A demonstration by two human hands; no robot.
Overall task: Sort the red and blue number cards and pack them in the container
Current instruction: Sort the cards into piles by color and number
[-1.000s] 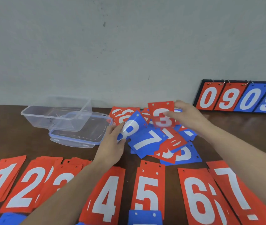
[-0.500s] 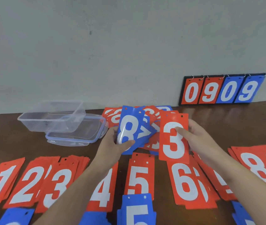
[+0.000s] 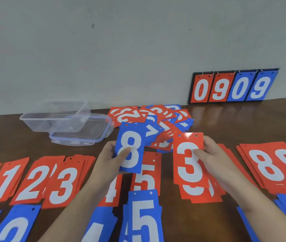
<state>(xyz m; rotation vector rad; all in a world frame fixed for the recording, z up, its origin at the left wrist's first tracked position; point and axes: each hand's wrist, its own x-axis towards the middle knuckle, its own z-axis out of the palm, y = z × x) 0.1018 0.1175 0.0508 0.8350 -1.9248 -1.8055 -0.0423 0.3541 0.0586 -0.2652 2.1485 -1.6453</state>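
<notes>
My left hand [image 3: 110,158] pinches a blue 8 card [image 3: 130,147] and my right hand [image 3: 208,154] pinches a red 3 card [image 3: 188,161], both lifted above the sorted rows on the counter [image 3: 226,123]. The unsorted pile [image 3: 156,123] sits behind, the empty container [image 3: 55,117] on its lid far left. Risk: the red 3 pile [image 3: 65,182] means crossing over my left arm, which could scatter neat stacks or drop the slick card.

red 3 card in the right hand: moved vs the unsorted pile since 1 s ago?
Yes. The red 3 card, held by the right hand, has come off the unsorted pile toward the person, now over the sorted red row.
</notes>
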